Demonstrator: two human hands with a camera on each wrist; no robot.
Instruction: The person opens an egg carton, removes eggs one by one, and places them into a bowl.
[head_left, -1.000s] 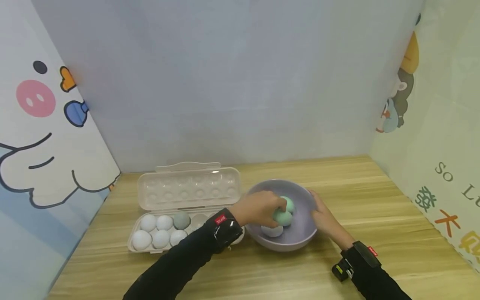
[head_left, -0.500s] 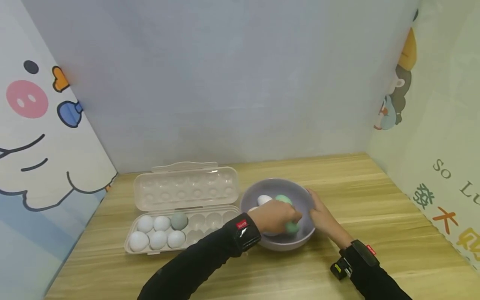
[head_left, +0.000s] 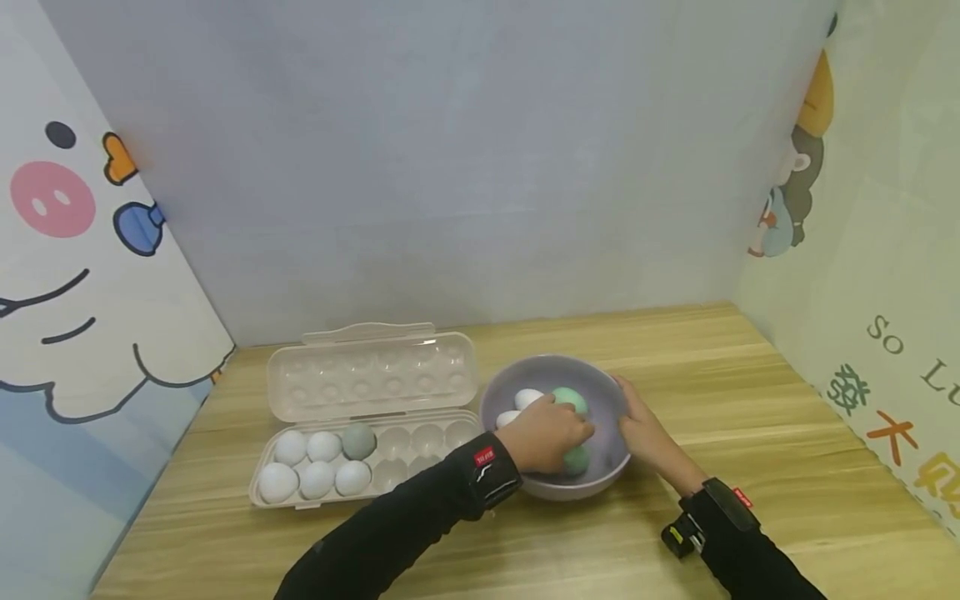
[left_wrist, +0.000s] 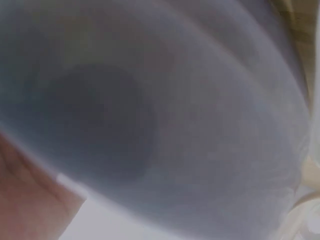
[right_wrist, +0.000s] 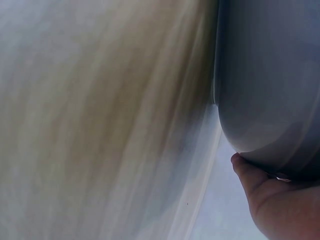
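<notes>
Fingers of the left hand [head_left: 543,437] are bending down inside the purple-grey bowl [head_left: 609,408], and I can't tell whether they are pinching the near green egg [head_left: 576,461] or only touching it; those of the right hand [head_left: 648,437] are gripping the bowl by its right side. Behind everything, a pale backdrop [head_left: 480,167] is hanging, with the wood-grain table [head_left: 750,400] stretching out before it. On the table, towards the left, an egg carton [head_left: 393,442] is lying open, its clear lid [head_left: 372,377] leaning back. Just right of it the bowl is standing. Five white eggs [head_left: 317,480] and one grey-green egg [head_left: 358,441] are filling the carton's left end. Inside the bowl, the near green egg is resting just below the left fingers, while a far green egg [head_left: 570,398] and two more white eggs [head_left: 528,399] are showing beyond the hand.
</notes>
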